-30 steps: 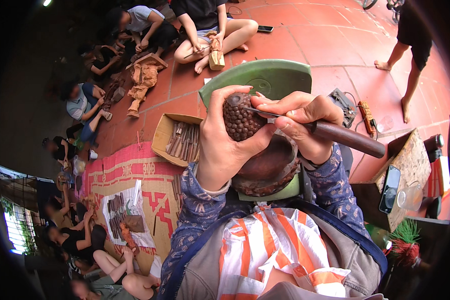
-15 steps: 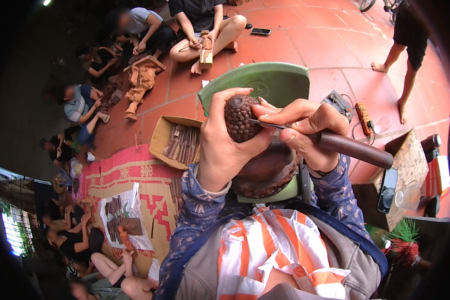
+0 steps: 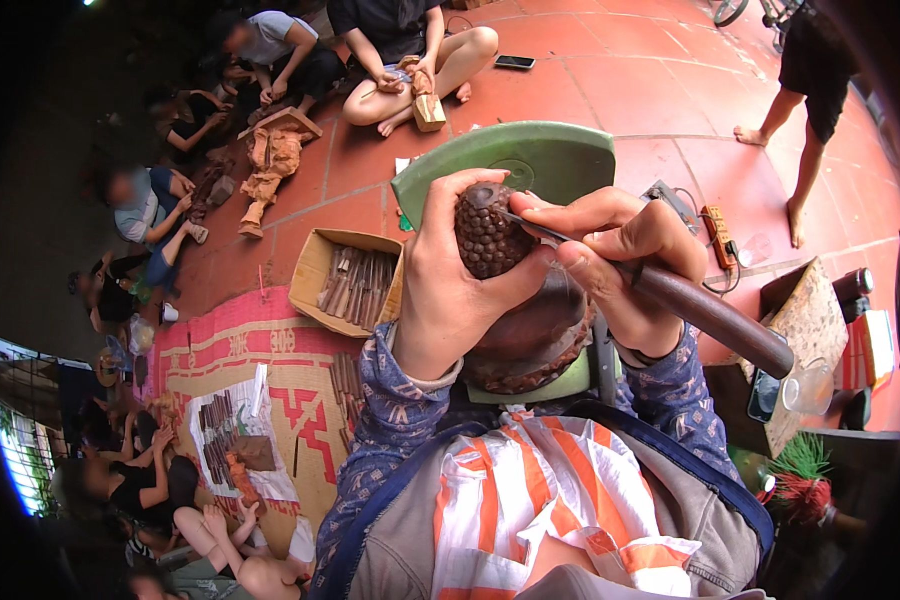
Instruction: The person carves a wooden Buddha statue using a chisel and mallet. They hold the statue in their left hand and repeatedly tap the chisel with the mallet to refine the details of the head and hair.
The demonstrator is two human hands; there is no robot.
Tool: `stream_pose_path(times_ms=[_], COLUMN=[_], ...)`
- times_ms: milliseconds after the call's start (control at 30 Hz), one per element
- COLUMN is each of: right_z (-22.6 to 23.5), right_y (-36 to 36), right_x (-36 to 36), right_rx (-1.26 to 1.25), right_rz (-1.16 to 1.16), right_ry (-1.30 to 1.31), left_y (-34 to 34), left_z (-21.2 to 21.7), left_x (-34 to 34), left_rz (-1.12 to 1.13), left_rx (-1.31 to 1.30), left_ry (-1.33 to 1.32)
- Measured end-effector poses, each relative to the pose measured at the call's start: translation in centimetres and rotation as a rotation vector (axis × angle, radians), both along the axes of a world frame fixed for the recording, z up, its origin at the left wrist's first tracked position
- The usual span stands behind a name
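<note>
A dark brown wooden carving (image 3: 490, 238) stands before me, its top covered in round knobs like curled statue hair. My left hand (image 3: 448, 285) wraps around the knobbed top from the left, fingers behind and thumb in front. In my right hand (image 3: 630, 250) is a carving chisel (image 3: 715, 315) with a thick, dark wooden handle. Its thin metal blade meets the knobs near the upper right side, close to my fingertips. The smooth lower part of the carving shows below my hands, partly hidden by them. Beneath and behind it is a green plastic chair (image 3: 570, 150).
To the left, a cardboard box (image 3: 310, 285) holds several chisels. More tools lie on a patterned mat (image 3: 310, 400). At right are a power strip (image 3: 718, 235), a small table (image 3: 805, 300) and a clear cup (image 3: 808, 388). Several people sit left and ahead; another person (image 3: 810, 110) stands far right.
The chisel blade has shifted slightly up the knobs and its handle end has dropped a little. My left hand keeps its hold. The person seated ahead has tilted their light wood carving.
</note>
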State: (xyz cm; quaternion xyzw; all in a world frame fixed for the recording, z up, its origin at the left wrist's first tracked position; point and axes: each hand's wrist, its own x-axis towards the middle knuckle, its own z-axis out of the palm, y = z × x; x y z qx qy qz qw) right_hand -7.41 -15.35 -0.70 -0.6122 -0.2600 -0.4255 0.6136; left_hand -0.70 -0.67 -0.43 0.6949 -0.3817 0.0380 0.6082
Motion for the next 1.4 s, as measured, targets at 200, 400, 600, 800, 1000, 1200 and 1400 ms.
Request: stream_pose_path(times_ms=[200,400,600,800,1000,1200,1400], right_z=[1.8,3.4,4.1,3.9,2.6,2.7,3.1], right_y=[0.1,0.0,0.1,-1.7,-3.8,-2.2,-1.7], right_x=[-0.7,-1.5,-1.5,-0.8,1.1,0.5,0.1], right_rx=[-0.189,-0.391,-0.392,-0.227,-0.015,0.189,0.149], right_rz=[-0.199,-0.216,-0.254,0.042,0.384,0.332,0.239], right_ry=[-0.010,0.061,0.121,0.329,0.412,0.429,0.389], left_y=[0.0,-0.2,-0.4,-0.3,-0.4,-0.1,0.0], left_z=[0.8,0.3,0.5,0.6,-0.1,0.2,0.3], left_x=[-0.5,-0.5,-0.6,-0.7,-0.1,-0.3,-0.4], left_rz=[0.020,0.085,0.122,0.119,0.069,0.058,0.044], left_rx=[0.077,0.038,0.043,0.047,0.017,0.045,0.063], left_ry=[-0.013,-0.064,-0.099,-0.045,-0.053,-0.017,-0.039])
